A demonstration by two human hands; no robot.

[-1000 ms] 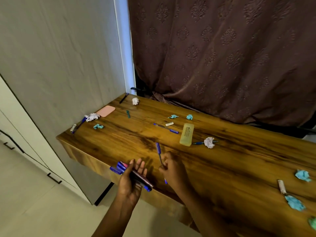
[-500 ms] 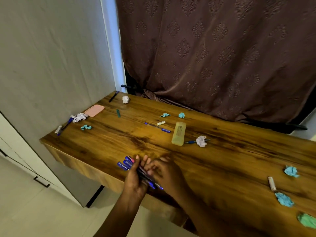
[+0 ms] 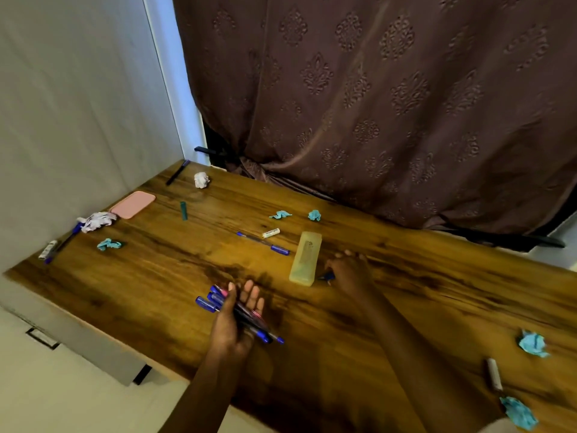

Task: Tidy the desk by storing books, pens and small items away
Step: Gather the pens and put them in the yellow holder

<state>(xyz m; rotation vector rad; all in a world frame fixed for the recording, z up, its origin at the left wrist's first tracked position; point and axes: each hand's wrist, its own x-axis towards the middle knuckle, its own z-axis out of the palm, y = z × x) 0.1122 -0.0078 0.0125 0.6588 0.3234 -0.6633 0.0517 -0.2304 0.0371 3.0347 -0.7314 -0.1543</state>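
Left hand: our left hand (image 3: 235,323), at lower centre of the frame, grasps a bundle of blue plastic pens (image 3: 206,303). The thumb is laid over them and the fingers are almost straight.

Right hand: our right hand (image 3: 349,270), at centre right, lies knuckles-up on the brown wooden desk (image 3: 150,276). Its fingers are bent over a spot we cannot see.

Right hand's hold: the tip of a dark blue pen (image 3: 326,277) pokes out from under the hand on its left side. The view is poor there, so we cannot tell whether the fingers grip the pen or merely cover it.

Pencil case: a translucent yellow plastic pencil case (image 3: 305,259) lies flat just left of the right hand, with the pen tip between them.

Loose pens: a slim blue ballpoint pen (image 3: 263,242) lies left of the case. A small white tube (image 3: 270,233) lies just above it. A dark pen (image 3: 177,172) lies at the desk's far left corner.

Scraps: teal crumpled paper scraps (image 3: 532,343) lie at lower right and mid-desk, and a white crumpled paper ball (image 3: 201,179) lies near the dark pen.

Left edge: a flat pink rectangular lid (image 3: 133,204) lies by the wall.

Background: a brown patterned curtain (image 3: 374,104) hangs behind the desk.
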